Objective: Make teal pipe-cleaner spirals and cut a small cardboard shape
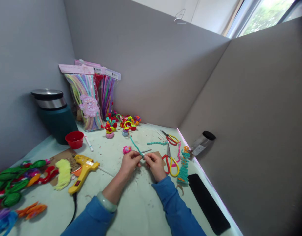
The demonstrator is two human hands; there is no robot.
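Note:
A teal pipe cleaner (135, 144) is pinched between the fingertips of both hands, and its free end points up and away. My left hand (130, 163) is closed on it from the left, my right hand (154, 164) from the right, with the fingertips almost touching. Just beyond my left hand lies a pink pom-pom-like piece (126, 150). A twisted teal strand (157, 143) lies behind my right hand. Red-and-yellow scissors (171, 164) rest to its right, near a teal and orange fuzzy piece (183, 167).
A yellow glue gun (84, 172) lies left, near a red cup (74, 140) and teal bottle (56, 114). Colourful fuzzy pieces (15, 183) cover the table's left edge. Bagged pipe cleaners (85, 98) lean at the back. A black strip (207, 203) lies right.

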